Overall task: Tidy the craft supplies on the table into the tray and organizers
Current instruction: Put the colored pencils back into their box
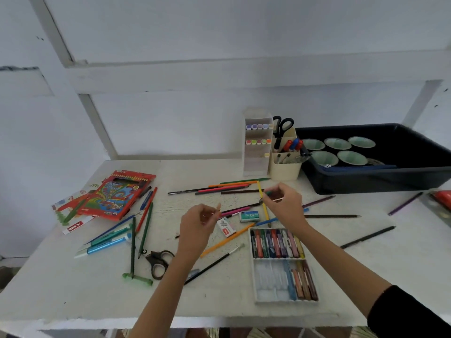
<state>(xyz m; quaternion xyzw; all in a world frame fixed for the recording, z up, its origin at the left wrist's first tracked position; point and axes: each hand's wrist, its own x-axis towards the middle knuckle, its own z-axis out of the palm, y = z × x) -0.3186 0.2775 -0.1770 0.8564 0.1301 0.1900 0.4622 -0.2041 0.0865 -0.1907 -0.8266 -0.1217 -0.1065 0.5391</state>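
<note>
Pencils [229, 190] are lying every which way on the worktop [73, 289]. Left hand [201, 222] is hovering curled, and I can't tell if its grip is holding anything. Right hand [284, 203] is pinching a thin stick [277, 199] mid-worktop. The stick is pointing roughly left-right and is probably bound for the organizer [284, 169].

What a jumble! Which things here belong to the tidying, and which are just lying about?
Job: loose pencils, crayon box, loose scissors, pens, black tray, cream organizer, thin stick pinched by right hand.
Just about: white table, wall beams, cups already in tray.
</note>
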